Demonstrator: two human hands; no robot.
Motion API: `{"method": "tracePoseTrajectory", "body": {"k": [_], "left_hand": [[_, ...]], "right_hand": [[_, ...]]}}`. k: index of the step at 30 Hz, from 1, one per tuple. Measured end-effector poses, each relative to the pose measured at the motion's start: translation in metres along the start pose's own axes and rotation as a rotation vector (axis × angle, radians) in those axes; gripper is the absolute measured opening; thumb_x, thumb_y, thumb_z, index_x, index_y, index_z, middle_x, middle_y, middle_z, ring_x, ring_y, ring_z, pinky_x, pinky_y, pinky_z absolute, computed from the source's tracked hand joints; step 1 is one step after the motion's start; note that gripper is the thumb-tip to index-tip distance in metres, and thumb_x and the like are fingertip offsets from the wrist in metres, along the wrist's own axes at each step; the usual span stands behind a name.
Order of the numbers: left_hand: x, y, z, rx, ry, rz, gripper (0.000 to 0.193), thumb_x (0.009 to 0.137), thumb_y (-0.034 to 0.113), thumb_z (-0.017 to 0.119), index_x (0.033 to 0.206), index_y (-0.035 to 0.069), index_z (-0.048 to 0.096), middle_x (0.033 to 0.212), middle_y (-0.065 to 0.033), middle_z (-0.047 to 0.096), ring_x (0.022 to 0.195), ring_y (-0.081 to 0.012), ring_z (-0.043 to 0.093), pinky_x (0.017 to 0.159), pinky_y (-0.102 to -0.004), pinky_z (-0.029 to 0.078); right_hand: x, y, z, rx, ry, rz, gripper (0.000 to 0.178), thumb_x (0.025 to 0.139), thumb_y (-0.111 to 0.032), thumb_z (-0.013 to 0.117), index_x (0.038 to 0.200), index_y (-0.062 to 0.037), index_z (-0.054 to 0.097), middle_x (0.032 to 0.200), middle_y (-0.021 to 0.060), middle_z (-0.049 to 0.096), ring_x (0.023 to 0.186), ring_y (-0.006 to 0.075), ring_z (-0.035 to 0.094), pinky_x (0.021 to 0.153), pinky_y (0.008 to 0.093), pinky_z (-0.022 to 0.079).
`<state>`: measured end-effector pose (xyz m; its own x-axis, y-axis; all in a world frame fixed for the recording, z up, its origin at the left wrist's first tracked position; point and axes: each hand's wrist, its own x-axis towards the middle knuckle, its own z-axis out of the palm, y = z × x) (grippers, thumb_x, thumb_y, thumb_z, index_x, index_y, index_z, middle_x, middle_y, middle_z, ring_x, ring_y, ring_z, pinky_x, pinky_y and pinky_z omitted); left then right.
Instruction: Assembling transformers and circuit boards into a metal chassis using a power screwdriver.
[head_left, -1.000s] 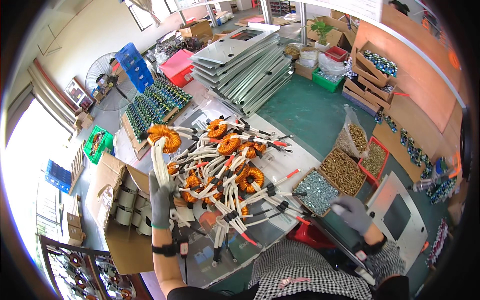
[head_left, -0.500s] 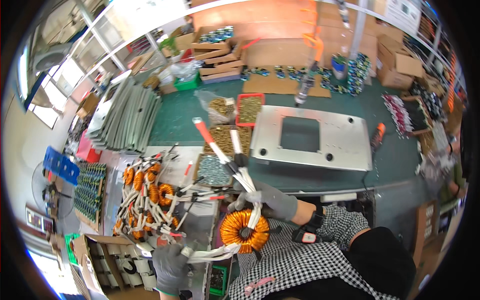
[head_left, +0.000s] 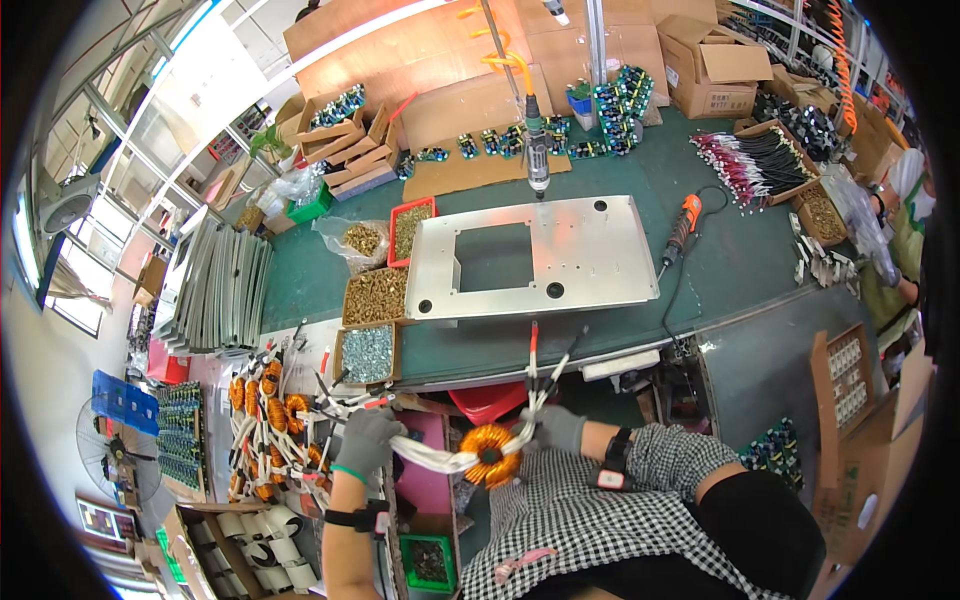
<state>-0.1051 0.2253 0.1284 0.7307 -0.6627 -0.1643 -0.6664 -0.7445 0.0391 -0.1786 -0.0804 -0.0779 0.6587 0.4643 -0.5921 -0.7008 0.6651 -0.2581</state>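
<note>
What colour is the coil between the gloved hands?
The coil is coppery orange; the head view shows it best.

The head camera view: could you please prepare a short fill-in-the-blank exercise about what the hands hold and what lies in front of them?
1. The left hand and the right hand are both gloved in the colour ____.
2. The leads between the left hand and the orange ring coil are ____ in colour.
3. In the picture, the orange-handled screwdriver lies to the ____ of the metal plate.

Missing words: grey; white; right.
</note>
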Motion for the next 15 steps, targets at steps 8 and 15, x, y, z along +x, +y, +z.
{"method": "tracePoseTrajectory", "body": {"k": [8,15], "left_hand": [[0.126,0.022,0.098,-0.363,0.194,-0.341,0.036,0.069,0.004,0.056,0.100,0.018,0.069,0.094,-0.0119,0.063,0.091,-0.0331,0.061,0.080,-0.0427,0.049],[0.179,0.039,0.160,-0.439,0.099,-0.482,0.042,0.070,0.004,0.058,0.108,0.021,0.067,0.103,-0.0102,0.063,0.097,-0.0323,0.061,0.084,-0.0414,0.049]], "right_hand": [[-0.027,-0.170,-0.040,-0.677,0.380,-0.499,0.043,0.093,-0.037,0.054,0.115,-0.0010,0.057,0.102,0.0075,0.063,0.095,0.0222,0.060,0.087,0.0369,0.047],[-0.143,-0.195,0.038,-1.031,-0.011,-0.208,0.037,0.093,-0.026,0.055,0.117,0.0024,0.057,0.104,0.0114,0.064,0.092,0.0183,0.063,0.083,0.0332,0.051]]}}
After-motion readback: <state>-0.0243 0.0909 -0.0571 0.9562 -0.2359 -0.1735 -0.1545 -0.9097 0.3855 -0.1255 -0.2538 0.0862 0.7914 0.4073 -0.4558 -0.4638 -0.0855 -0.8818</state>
